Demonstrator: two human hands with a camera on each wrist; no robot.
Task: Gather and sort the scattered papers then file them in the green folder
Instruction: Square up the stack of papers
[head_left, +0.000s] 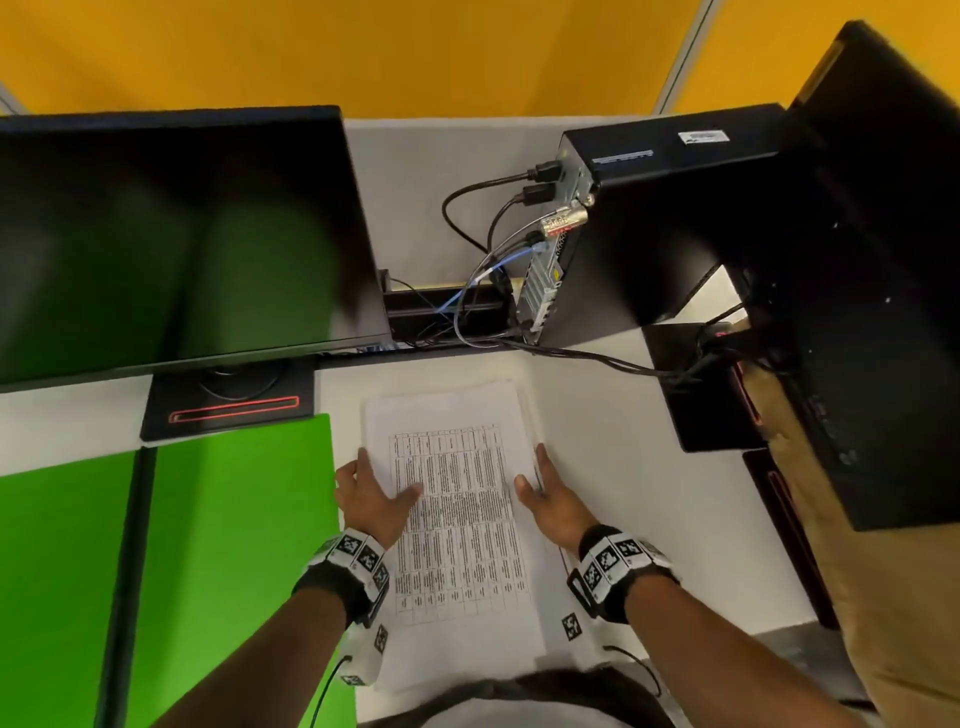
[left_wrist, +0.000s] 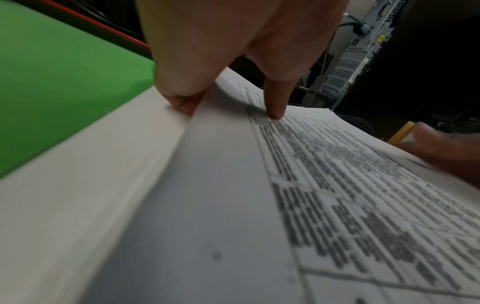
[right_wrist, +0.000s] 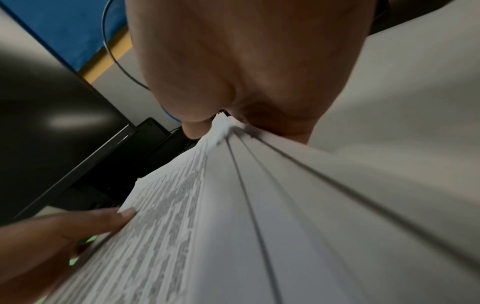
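Note:
A stack of white papers (head_left: 457, 509), a printed table on its top sheet, lies on the desk in front of me. My left hand (head_left: 374, 491) pinches its left edge, thumb on top and fingers underneath. In the left wrist view the thumb (left_wrist: 275, 111) presses on the print of the papers (left_wrist: 207, 205). My right hand (head_left: 548, 496) grips the right edge the same way; the right wrist view shows the sheet edges (right_wrist: 233, 205) running in between thumb and fingers (right_wrist: 233, 92). The green folder (head_left: 208, 545) lies open to the left, touching the stack.
A dark monitor (head_left: 171, 234) on a black base (head_left: 228, 405) stands behind the folder. A black computer case (head_left: 665, 228) with several cables (head_left: 493, 291) stands at the back right. A second black screen (head_left: 883, 260) and its base (head_left: 711, 389) stand at the right.

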